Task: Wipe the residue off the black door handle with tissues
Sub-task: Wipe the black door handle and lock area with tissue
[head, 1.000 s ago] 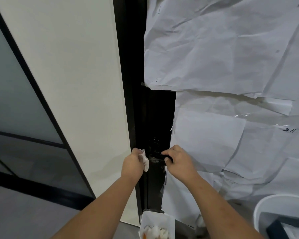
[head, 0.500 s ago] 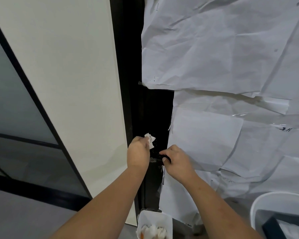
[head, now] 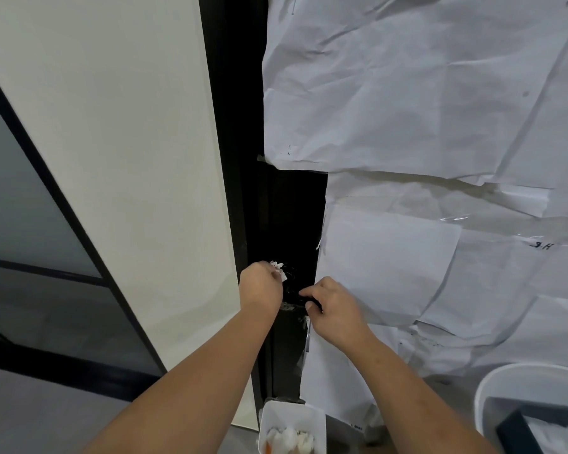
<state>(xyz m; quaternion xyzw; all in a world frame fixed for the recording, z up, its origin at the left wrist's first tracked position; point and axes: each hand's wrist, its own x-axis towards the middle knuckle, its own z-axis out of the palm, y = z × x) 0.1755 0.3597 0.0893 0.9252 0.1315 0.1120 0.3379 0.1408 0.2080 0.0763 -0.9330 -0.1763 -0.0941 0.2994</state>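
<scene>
Glass panel [head: 20, 198], grey and frosted, at far left, crossed by dark framing bars. Next to it, cream wall panel [head: 118, 152], plain, running top to bottom.

Black door frame [head: 243, 126], a vertical dark strip at centre, between the cream panel and the paper.

My left hand [head: 260, 286], raised against the dark strip, fingers closed around a crumpled white tissue [head: 278, 270]; the tissue pokes out above my knuckles and lies against the black surface just above the handle. Whether it presses on the handle itself or on the plate around it, I cannot tell.

Black door handle [head: 300, 298], low on the dark strip between my two hands, mostly lost against the black door. Pale smears of residue [head: 289, 308] show just beneath it.

My right hand [head: 336, 311], just right of the handle, fingers curled shut on the handle's outer end, thumb on top.

White tub [head: 292, 417], on the floor below my forearms at the foot of the door, holding used wads of tissue, one with an orange stain.

White paper sheets [head: 423, 93], creased and overlapping, covering the door surface from the centre to the right edge; a strip of clear tape and a small handwritten mark appear at right.

White round bin [head: 518, 381], bottom right corner, rim only partly in view, with a dark object inside.
</scene>
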